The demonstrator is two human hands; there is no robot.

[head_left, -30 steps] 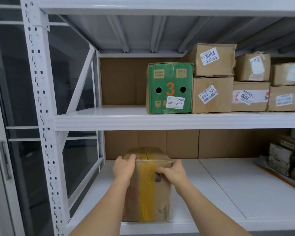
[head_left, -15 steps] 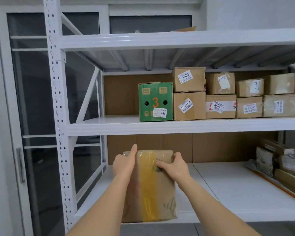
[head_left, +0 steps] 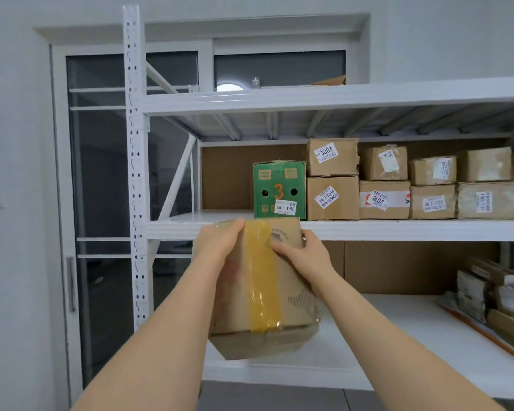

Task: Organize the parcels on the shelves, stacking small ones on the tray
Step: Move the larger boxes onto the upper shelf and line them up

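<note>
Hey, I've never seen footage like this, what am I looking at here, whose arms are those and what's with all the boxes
There is no machine here. The picture comes from a camera worn on a person's head, looking forward and down, so the two bare arms reaching in from the bottom are that person's own. The left hand and right hand grip the top corners of a brown cardboard parcel sealed with a strip of yellow tape, held in the air in front of a white metal shelving unit. On the middle shelf stand a green box marked with an orange 3 and, to its right, rows of brown labelled boxes stacked two high. On the lower shelf, far right, small parcels sit on a tray with an orange edge.
</note>
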